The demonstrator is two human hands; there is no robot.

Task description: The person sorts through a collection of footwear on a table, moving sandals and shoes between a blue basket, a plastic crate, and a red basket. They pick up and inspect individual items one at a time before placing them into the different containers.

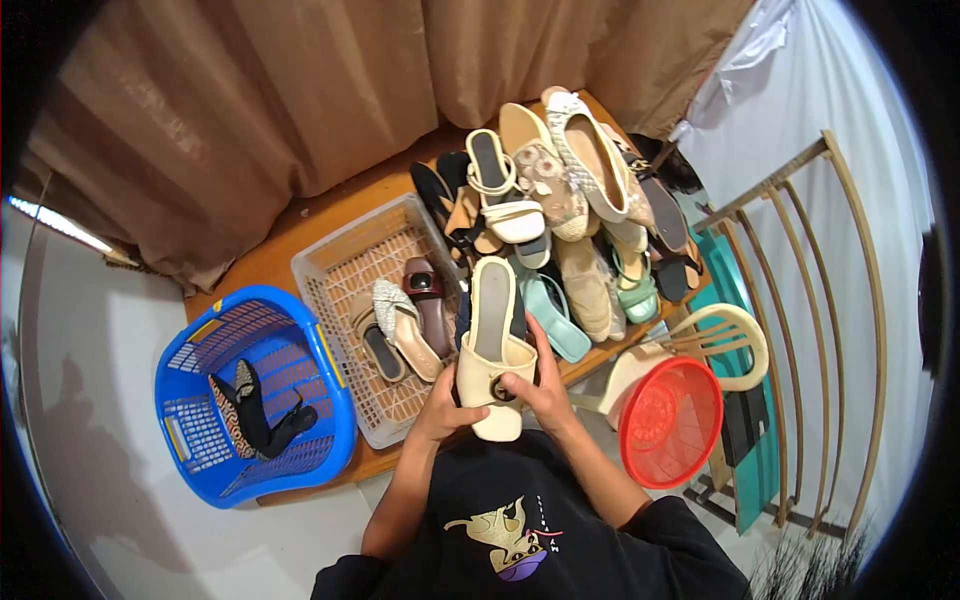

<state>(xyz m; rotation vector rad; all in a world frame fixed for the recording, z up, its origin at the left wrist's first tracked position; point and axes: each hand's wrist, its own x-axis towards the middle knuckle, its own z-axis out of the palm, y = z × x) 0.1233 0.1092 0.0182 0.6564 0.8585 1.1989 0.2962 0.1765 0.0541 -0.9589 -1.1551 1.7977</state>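
a sandal [490, 335] is gripped by left hand [443, 408] and right hand [538, 392] beside the basket [345, 232]; the shoe pile [575, 190] could be toppled by its heel

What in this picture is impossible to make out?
1. Head view: the sole of the cream sandal faces away from the camera; the left hand and right hand partly cover its front end.
2. Head view: the lower shoes in the shoe pile are buried under others.
3. Head view: the black shoes in the blue basket are too dark and small to tell their style.
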